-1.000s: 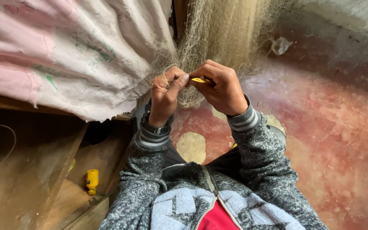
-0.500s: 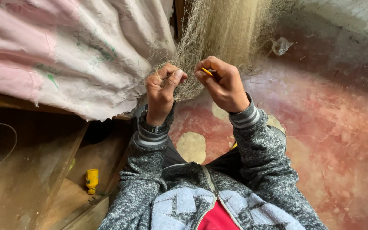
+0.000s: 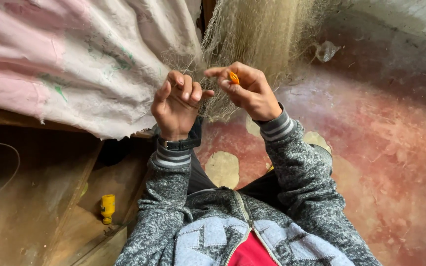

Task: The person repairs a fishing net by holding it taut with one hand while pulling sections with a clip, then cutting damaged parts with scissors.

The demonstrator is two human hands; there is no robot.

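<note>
Head view: both hands are raised at the hanging fishing net point(image 3: 252, 44), which drops from the top of the frame down toward the far part of the floor point(image 3: 395, 148). The left hand point(image 3: 176, 106) has its grip curled, fingers pressed together on fine strands of mesh, thumb out toward the other hand. The right hand point(image 3: 247, 88) has its grip pinching a small orange netting needle point(image 3: 233, 77) between thumb and forefinger, tip just beside the left thumb. To do this step well, judged from here: keep the mesh taut with the left hand, keep the needle pinch firm, hands close so the thread does not slacken or snag. The net looks pale beige, very fine and bunched into a dense column, frayed loose at its edges, touching the pink-white tarp point(image 3: 75, 59) at the left. A yellow spool-like object point(image 3: 107, 208) sits low left on a wooden ledge, well apart.
</note>
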